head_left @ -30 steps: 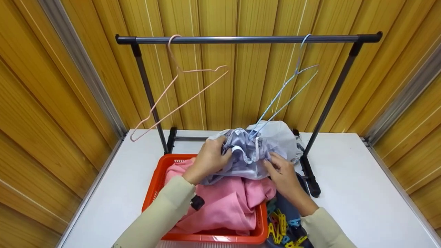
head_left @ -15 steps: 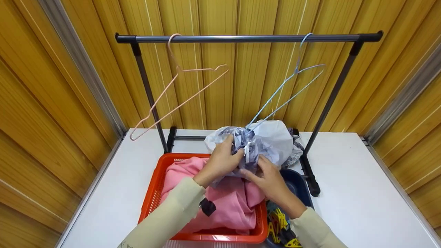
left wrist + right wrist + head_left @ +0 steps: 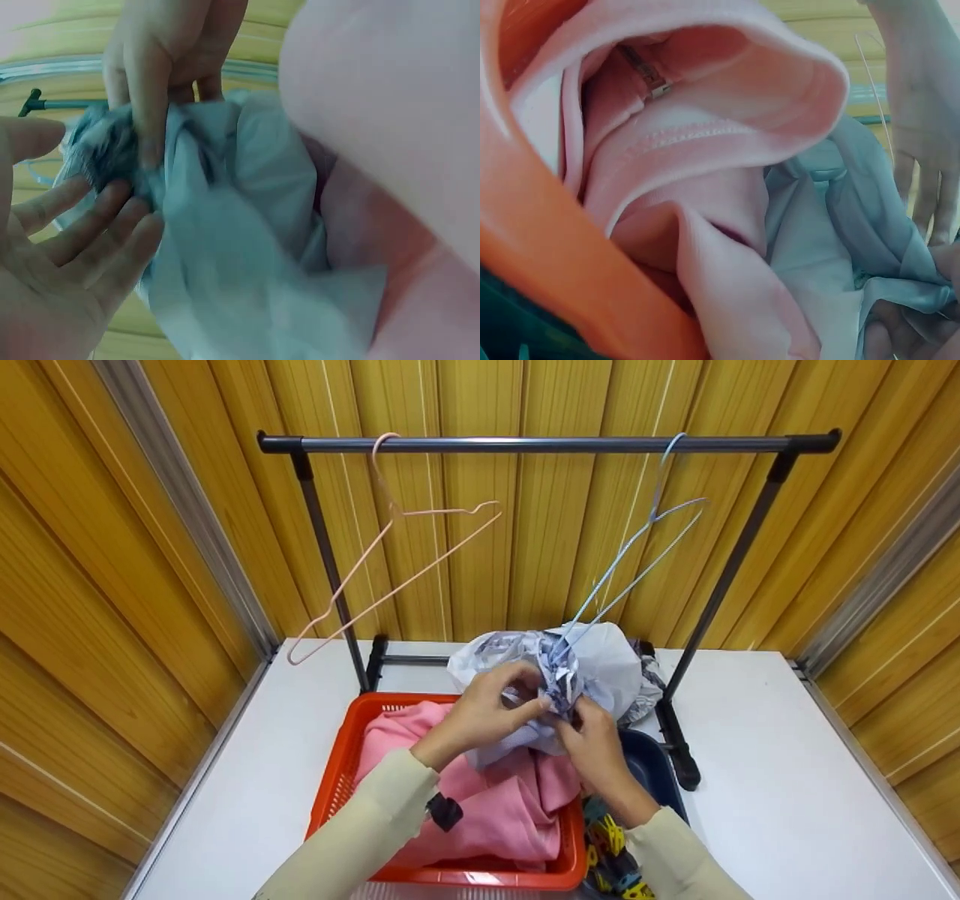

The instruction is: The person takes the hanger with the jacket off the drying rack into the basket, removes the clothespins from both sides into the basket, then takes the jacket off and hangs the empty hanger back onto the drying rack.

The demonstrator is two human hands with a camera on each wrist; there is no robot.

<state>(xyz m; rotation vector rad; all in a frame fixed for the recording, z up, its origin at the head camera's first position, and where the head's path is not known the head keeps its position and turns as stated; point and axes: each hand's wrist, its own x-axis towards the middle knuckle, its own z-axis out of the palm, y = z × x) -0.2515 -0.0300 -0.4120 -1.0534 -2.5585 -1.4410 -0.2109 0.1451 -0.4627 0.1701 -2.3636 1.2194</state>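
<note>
A light garment [image 3: 611, 664] with a grey-violet print lies bunched over the back of the red basket [image 3: 337, 769]. The lower end of a blue hanger [image 3: 619, 555] runs into its gathered part. My right hand [image 3: 600, 742] pinches an edge of the cloth; in the right wrist view my right fingers [image 3: 907, 334] curl around it. My left hand [image 3: 480, 712] is at the other side of the bunch. In the left wrist view its fingers [image 3: 90, 240] are loosely bent and spread, tips at the dark cloth, thumb apart.
Pink clothing [image 3: 480, 817] fills the basket, with a zipper [image 3: 652, 79] showing in the right wrist view. A dark blue basin [image 3: 652, 769] holds several clothespins [image 3: 611, 836]. A pink hanger [image 3: 397, 585] hangs from the black rack's bar [image 3: 517, 445].
Both hands have drawn closer together around the garment, which is now more tightly bunched. My left hand has moved right and loosened its fingers; the blue hanger has swung slightly.
</note>
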